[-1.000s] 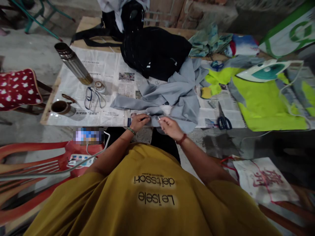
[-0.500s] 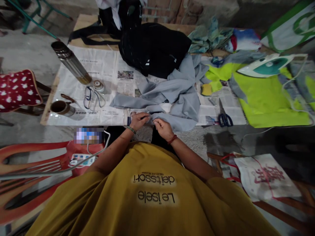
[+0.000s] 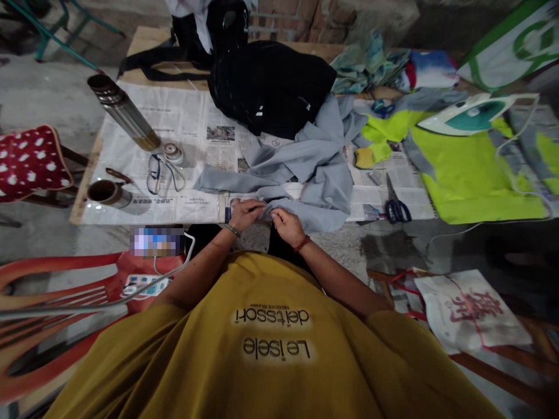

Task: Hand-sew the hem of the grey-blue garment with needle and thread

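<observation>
A crumpled grey cloth [image 3: 317, 169] spreads over the newspaper and hangs a little past the table's front edge. At its near edge my left hand [image 3: 244, 215], with a green bracelet at the wrist, is closed in a pinch on the fabric. Close by on the right, my right hand [image 3: 288, 226], wearing a red bead bracelet, is closed too, thumb against fingers, pinching the same cloth. Anything finer between the fingertips is too small to make out. Dark-handled scissors [image 3: 396, 205] lie to the right of the cloth.
Left on the newspaper-covered table [image 3: 183, 116] are a steel thermos [image 3: 126, 110], its cap [image 3: 173, 153], glasses [image 3: 155, 174] and a mug [image 3: 109, 193]. A black bag [image 3: 273, 87] lies behind the cloth. An iron [image 3: 469, 116] rests on yellow-green fabric [image 3: 463, 174]; its cord trails off the table.
The whole view has shifted very slightly. Both hands keep their pinch on the grey cloth in nearly the same place.
</observation>
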A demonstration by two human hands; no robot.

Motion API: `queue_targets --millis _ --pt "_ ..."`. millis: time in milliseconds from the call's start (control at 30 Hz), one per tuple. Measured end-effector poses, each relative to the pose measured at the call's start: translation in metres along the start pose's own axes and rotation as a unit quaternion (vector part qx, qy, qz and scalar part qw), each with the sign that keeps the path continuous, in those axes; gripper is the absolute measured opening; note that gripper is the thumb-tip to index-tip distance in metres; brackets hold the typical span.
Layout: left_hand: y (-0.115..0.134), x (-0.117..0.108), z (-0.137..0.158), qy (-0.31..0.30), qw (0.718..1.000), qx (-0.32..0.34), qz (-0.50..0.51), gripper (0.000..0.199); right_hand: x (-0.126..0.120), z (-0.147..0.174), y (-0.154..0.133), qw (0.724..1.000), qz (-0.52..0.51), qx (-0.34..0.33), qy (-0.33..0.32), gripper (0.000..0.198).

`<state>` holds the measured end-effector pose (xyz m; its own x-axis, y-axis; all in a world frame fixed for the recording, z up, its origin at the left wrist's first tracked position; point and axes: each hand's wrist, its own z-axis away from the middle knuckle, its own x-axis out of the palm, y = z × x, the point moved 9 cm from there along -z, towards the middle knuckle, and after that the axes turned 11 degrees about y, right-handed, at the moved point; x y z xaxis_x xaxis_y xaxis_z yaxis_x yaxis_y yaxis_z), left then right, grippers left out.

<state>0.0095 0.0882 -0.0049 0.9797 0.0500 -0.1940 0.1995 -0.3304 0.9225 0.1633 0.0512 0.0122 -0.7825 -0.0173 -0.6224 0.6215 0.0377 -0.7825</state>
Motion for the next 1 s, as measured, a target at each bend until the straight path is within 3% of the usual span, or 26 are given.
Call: queue_targets --millis 400,900,1000 --pt "-0.007 0.005 -0.001 -0.046 0.998 -0.026 -0.017 0.02 0.012 -0.004 -0.007 0.999 -0.012 0.036 0.038 0.022" --pt "0.006 0.016 0.001 -0.128 0.991 0.036 -0.015 0.025 0.014 0.003 -0.001 0.997 -0.037 0.035 0.065 0.022" --pt "0.002 0.014 0.001 -0.114 0.993 0.02 -0.02 0.021 0.011 -0.002 -0.003 0.996 -0.037 0.036 0.07 0.023"
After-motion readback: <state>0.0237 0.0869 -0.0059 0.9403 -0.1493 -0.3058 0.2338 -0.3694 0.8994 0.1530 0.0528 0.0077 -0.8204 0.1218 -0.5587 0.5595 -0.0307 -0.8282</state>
